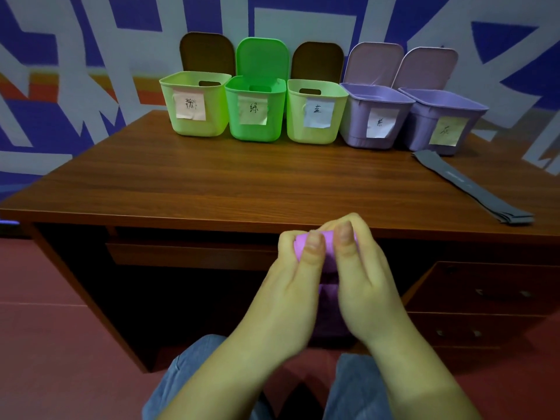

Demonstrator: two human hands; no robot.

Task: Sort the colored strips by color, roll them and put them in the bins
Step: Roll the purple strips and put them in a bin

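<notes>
Both my hands hold a purple strip (328,248) in front of the desk's near edge. Its top is wound into a roll, and its loose end hangs down between my wrists. My left hand (291,283) grips the roll's left side, thumb on top. My right hand (360,286) grips the right side the same way. Five open bins stand in a row at the back: a pale green bin (197,125), a bright green bin (257,131), another pale green bin (315,133), a purple bin (357,134) and a second purple bin (421,140). Each carries a paper label.
A stack of grey strips (472,186) lies flat on the wooden desk (227,183) at the right, running from the rightmost bin to the front edge. Drawers (485,298) sit under the desk at the right. My knees in jeans are below.
</notes>
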